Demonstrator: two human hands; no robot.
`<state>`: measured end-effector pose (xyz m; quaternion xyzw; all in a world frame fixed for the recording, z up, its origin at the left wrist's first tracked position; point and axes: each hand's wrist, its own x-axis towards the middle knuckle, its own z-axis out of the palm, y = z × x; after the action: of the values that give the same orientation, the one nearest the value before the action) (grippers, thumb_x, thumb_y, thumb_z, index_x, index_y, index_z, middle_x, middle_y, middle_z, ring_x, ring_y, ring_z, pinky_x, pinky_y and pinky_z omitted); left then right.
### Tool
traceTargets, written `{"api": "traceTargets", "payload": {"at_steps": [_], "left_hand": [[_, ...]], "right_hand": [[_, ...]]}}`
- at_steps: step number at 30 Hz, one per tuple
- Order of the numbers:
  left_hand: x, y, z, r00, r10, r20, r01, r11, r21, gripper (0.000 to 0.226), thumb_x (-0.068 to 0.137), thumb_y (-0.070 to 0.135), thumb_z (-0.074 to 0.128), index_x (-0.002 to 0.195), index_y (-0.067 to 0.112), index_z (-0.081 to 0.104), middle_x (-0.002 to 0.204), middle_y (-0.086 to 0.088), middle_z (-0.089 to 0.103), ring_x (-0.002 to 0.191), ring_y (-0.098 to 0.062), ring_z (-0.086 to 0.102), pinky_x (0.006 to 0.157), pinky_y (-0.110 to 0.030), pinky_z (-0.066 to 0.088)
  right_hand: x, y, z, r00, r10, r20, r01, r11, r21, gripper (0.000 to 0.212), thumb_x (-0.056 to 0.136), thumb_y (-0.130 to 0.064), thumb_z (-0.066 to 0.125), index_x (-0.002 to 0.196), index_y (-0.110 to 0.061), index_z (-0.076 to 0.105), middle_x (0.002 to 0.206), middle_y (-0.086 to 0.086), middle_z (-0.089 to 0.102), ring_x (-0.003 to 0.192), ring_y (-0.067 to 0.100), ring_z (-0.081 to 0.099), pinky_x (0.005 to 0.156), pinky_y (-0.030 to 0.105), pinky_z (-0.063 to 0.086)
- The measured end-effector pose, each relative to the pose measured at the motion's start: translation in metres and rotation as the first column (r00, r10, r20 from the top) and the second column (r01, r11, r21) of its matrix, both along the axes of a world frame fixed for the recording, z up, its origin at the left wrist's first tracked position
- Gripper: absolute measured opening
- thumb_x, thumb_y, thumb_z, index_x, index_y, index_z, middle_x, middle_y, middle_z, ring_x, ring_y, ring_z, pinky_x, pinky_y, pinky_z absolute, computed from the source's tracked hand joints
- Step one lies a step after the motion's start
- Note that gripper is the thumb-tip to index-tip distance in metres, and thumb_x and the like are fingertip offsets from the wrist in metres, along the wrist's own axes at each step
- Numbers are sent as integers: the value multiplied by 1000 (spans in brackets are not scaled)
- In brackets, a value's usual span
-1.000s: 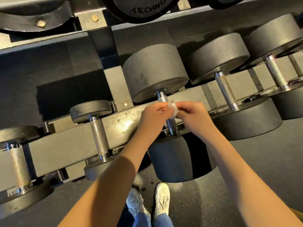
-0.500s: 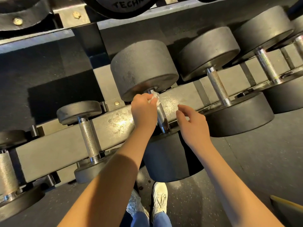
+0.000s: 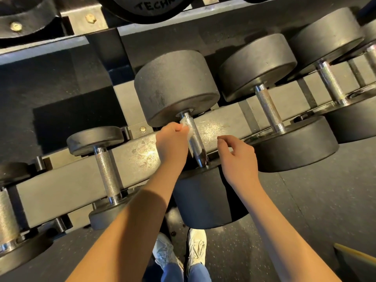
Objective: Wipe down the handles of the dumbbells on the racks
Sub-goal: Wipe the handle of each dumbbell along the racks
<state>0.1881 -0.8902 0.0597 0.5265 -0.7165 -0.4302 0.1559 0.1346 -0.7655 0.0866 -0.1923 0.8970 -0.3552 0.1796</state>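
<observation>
A big black dumbbell lies across the grey rack rail, its knurled steel handle running from its far head to its near head. My left hand pinches a small white wipe against the handle's upper left side. My right hand hovers just right of the handle with fingers loosely bent, holding nothing and touching nothing.
A small dumbbell sits on the rail to the left, another at the far left edge. Two large dumbbells lie to the right. An upper shelf with weights is overhead. My white shoes stand on dark rubber floor.
My right hand let go of the wipe and handle and drew back to the right. My left hand slid the wipe up the handle towards the far head.
</observation>
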Motion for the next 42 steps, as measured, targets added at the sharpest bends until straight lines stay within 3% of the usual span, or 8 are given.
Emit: {"api": "traceTargets", "payload": {"at_steps": [4, 11, 17, 28, 32, 35, 37, 42], "left_hand": [[19, 16, -8, 987, -143, 70, 135, 984, 113, 28, 92, 24, 59, 74, 5, 70, 75, -9, 66, 70, -21, 57, 62, -29, 42], [9, 12, -3, 1000, 1, -9, 0, 996, 93, 18, 93, 24, 59, 81, 13, 64, 77, 4, 59, 69, -9, 51, 55, -12, 35], [23, 14, -6, 953, -272, 136, 242, 949, 204, 20, 91, 22, 61, 74, 12, 66, 72, 1, 61, 70, -13, 54, 67, -27, 42], [-7, -4, 5, 992, 115, -43, -110, 988, 107, 24, 90, 17, 56, 66, 19, 53, 67, 9, 48, 61, -4, 41, 51, -12, 31], [4, 8, 1, 998, -35, 60, 30, 996, 85, 25, 90, 19, 59, 71, 3, 63, 65, -1, 53, 62, -13, 47, 54, -11, 37], [19, 16, -3, 958, -238, 158, 208, 961, 181, 26, 90, 23, 62, 80, 1, 70, 80, -15, 67, 69, -19, 56, 60, -27, 44], [25, 16, 0, 934, -306, 182, 263, 937, 228, 22, 89, 24, 64, 81, 5, 72, 81, -10, 68, 71, -16, 56, 59, -21, 40], [23, 12, 24, 985, -150, -88, 165, 965, 205, 20, 88, 23, 66, 68, 20, 68, 68, 7, 63, 66, -7, 56, 63, -12, 41]], "right_hand": [[-1, -1, 0, 1000, -7, 6, 7, 1000, -15, 27, 96, -26, 48, 111, -16, 68, 107, 1, 69, 93, 10, 56, 79, 26, 40], [-1, 0, -1, 1000, 6, 11, -6, 1000, -17, 27, 97, -26, 48, 113, -16, 67, 108, -2, 68, 92, 4, 52, 79, 22, 37], [-1, -1, -1, 1000, 22, -19, -22, 1000, -9, 24, 97, -24, 49, 103, -16, 70, 94, -3, 68, 80, 6, 51, 70, 24, 36], [-2, 2, -1, 1000, 22, 5, -22, 999, -47, 21, 96, -23, 49, 96, -18, 70, 81, -12, 59, 72, 0, 51, 64, 15, 36], [-3, 1, -2, 1000, 19, 6, -19, 999, -32, 22, 95, -24, 50, 97, -18, 71, 83, -8, 64, 74, 4, 53, 68, 23, 39], [-2, 1, 0, 999, 33, 8, -33, 999, -8, 22, 95, -24, 50, 97, -17, 71, 88, -2, 68, 77, 10, 55, 67, 26, 39], [-2, 0, 1, 998, 55, 16, -56, 998, 9, 22, 95, -24, 50, 98, -18, 71, 90, -2, 69, 79, 10, 56, 68, 26, 40], [-14, -8, 7, 964, 216, 154, -222, 975, 20, 32, 93, -35, 56, 121, -22, 63, 108, -10, 66, 92, 5, 59, 83, 25, 45]]}}
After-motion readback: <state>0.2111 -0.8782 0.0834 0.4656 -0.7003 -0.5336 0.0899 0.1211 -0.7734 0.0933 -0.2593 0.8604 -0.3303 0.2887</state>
